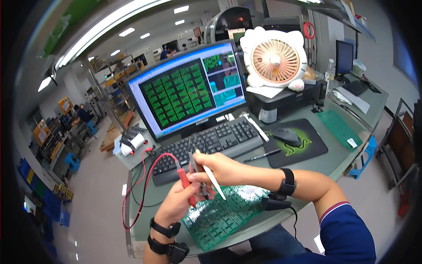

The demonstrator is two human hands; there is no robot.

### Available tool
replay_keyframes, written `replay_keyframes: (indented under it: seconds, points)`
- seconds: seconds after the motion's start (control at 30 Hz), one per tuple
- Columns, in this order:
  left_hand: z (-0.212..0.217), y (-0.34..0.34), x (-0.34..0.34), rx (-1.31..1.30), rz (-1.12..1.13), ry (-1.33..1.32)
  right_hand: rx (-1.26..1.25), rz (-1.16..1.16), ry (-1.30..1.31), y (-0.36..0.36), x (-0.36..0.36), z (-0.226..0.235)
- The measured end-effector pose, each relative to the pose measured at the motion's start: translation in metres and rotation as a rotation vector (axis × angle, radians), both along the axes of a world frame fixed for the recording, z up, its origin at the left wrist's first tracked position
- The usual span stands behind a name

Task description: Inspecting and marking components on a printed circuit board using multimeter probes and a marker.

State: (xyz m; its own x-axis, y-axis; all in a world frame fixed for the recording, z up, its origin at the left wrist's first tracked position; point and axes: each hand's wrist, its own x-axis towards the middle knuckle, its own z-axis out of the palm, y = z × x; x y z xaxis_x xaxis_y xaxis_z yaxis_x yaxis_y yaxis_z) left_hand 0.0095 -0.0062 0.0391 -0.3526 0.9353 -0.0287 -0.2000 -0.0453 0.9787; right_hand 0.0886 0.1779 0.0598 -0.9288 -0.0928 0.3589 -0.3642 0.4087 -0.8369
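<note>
On the counter (330,160) a green circuit board (215,231) is laid, and by its edge the left hand (176,200) and right hand (223,170) are curled closed, a red probe (183,179) held by the left, a white stick (213,178) by the right.

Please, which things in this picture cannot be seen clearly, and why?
In the head view:
Green circuit board: the left hand covers part of its upper edge.
Dark slim tool: partly hidden by the hands.
Left forearm: cut off by the lower edge.
Distant worker: too small for details.
</note>
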Motion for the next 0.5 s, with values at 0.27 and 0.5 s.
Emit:
replay_keyframes:
  seconds: [0.27,0.5]
  points:
    - [-0.008,-0.018,-0.029,0.189,0.215,-0.275,0.487,0.042,-0.076,0.018,0.018,-0.008]
    - [-0.036,-0.039,-0.096,0.567,0.619,-0.558,0.925,0.309,-0.013,0.010,0.063,-0.043]
